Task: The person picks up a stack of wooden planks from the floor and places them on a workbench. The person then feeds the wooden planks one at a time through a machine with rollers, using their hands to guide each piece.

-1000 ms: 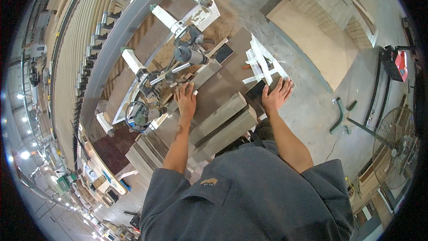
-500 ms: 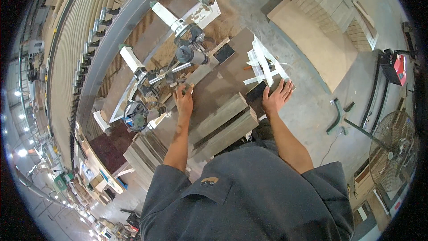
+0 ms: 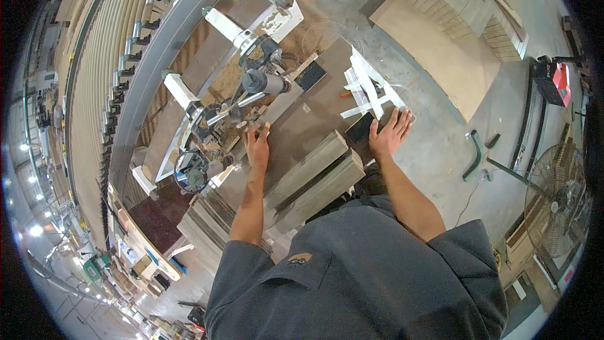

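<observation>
My left hand (image 3: 257, 146) reaches to the machine's near side. Its fingertips rest at a narrow greyish wood strip (image 3: 281, 106) along the machine's edge, with the thumb held apart from the bent fingers. I cannot see a grip around the strip. On the right corner of the brown worktable (image 3: 308, 124) my right hand (image 3: 390, 135) lies flat, fingers spread, holding nothing. Beside it are a black block (image 3: 360, 127) and a loose pile of white strips (image 3: 371, 88). Between my forearms lie two greyish wood boards (image 3: 308, 170), close to my body.
Clamped motor units (image 3: 264, 82) and a handwheel (image 3: 192, 171) stand beyond my left hand. Another black pad (image 3: 310, 75) sits at the table's far edge. More boards (image 3: 204, 223) are stacked at left. A loaded panel (image 3: 440, 56) and a fan (image 3: 553, 204) stand at right.
The whole view has shifted slightly. Both hands keep nearly the same places on the table and machine edge; nothing has visibly been taken or let go.
</observation>
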The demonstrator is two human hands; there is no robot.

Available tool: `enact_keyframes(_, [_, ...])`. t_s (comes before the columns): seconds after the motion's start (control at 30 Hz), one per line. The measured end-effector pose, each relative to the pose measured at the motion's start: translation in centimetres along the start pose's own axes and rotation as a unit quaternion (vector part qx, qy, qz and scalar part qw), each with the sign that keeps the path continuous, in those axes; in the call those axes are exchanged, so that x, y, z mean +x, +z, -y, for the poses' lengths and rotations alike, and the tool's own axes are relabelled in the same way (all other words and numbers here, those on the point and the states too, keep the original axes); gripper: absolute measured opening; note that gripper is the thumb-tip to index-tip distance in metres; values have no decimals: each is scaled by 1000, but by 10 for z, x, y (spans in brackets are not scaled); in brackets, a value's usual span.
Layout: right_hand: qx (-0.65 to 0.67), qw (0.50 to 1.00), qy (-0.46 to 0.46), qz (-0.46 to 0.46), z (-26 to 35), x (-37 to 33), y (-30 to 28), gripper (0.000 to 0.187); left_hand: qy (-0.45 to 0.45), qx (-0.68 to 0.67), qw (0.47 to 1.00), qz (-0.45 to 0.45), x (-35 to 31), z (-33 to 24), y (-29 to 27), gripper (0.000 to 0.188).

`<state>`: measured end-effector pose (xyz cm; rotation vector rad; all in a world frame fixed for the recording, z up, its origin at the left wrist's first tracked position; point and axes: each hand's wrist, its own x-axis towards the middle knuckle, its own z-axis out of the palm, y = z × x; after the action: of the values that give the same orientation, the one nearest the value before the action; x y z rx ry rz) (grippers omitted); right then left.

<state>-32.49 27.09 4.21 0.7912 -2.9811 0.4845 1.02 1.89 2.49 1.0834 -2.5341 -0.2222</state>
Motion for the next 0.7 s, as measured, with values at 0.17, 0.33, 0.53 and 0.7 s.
enact_keyframes(0.17, [5,1000,-19,10,4,-3,8,81,-8,3,1000,-7,17,-16,-6,37])
enact_keyframes(0.33, [-13,999,-16,-26,-3,-3,7,79,-147,-63,987,-28,16,-67,-34,29])
enact_keyframes(0.53, [-31,997,-47,-54,-2,-3,12,77,-656,-496,569,-10,-40,-36,-51,21])
enact_keyframes(0.7, [-29,993,-74,-83,-1,-3,11,76,-610,-595,524,1,-45,-3,-32,23])
